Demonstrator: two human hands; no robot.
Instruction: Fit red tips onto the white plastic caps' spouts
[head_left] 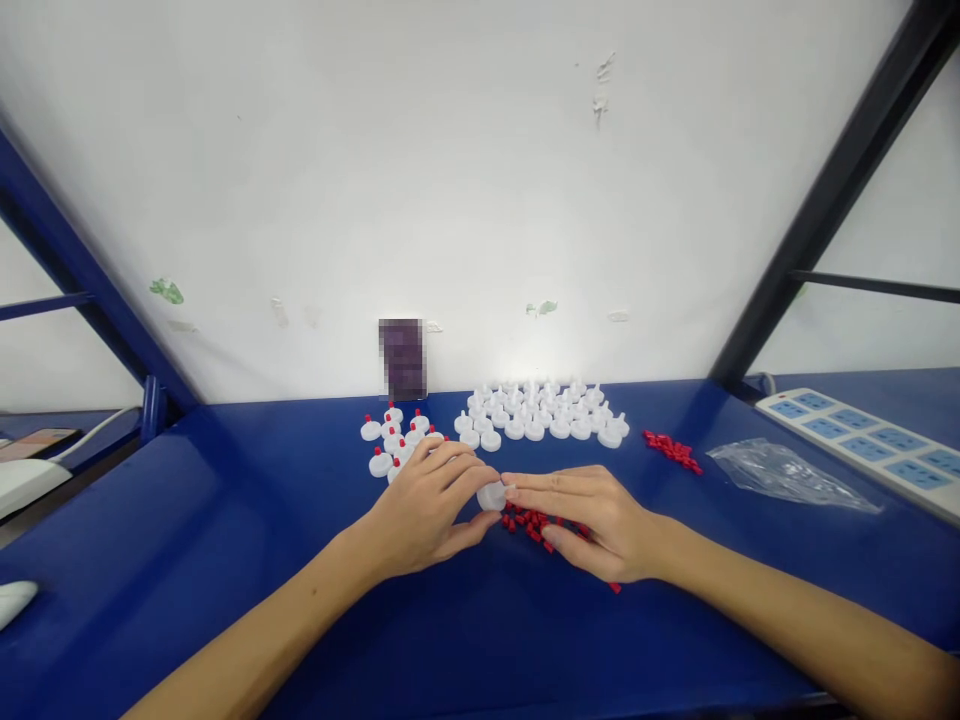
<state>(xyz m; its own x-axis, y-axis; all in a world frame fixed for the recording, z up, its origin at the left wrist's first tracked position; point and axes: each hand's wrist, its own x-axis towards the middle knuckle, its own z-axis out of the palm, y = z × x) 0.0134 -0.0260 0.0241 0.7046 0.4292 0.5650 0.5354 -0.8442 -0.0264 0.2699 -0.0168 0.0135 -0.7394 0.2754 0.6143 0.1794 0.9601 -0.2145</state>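
Forearms [315,610] lie nearest in the head view; the left hand [435,500] has its grip clamped on a white cap [491,497] near loose red tips [534,527], while the right hand [604,515] touches it, that grip's state impossible to tell. Tip-fitting seems in hand, next calling for a steady press. The blue surface [420,650] meets a scuffed white wall [480,200]

From the held white cap [491,496], a passage runs toward 6 o'clock over the blue table [480,640], between the left forearm [315,595] at 8 and the right forearm [750,592] at 4; beyond the left grip [433,503], another lane opens toward 9. Red-tipped caps [413,437] crowd 10 o'clock, upright white caps [534,430] block 12 to 2, and loose red pieces [532,524] lie close at 4. Toward 3, a red pile [673,453], plastic bag [784,476] and power strip [862,442] obstruct.
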